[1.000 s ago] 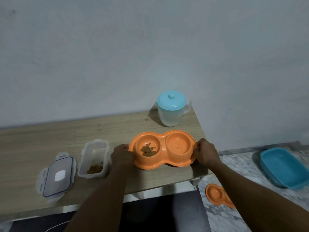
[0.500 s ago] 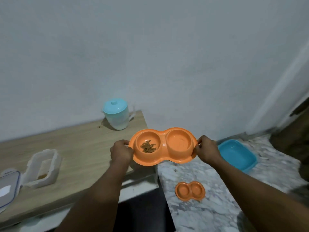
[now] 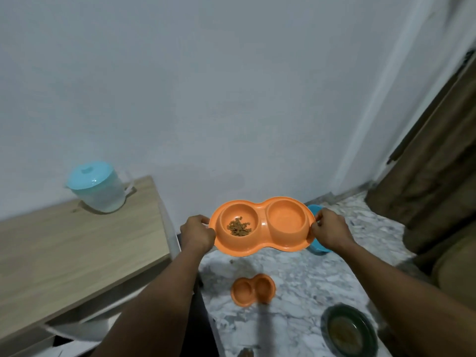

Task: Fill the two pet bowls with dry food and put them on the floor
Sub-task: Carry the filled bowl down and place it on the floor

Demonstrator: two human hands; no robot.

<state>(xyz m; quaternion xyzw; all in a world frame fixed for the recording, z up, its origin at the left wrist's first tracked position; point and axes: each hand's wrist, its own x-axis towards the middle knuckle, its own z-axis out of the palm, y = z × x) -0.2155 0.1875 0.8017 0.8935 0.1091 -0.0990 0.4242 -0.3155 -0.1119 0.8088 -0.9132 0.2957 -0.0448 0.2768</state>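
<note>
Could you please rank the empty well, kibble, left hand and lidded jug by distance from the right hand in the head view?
From the right hand:
1. Empty well, right beside it in the held bowl.
2. Kibble, in the bowl's left well.
3. Left hand, gripping the bowl's far end.
4. Lidded jug, far left on the table.

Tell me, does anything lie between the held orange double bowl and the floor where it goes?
A second orange bowl lies on the floor below the held bowl; a blue tray and dark dish lie nearby. Bare marble shows between them.
</note>
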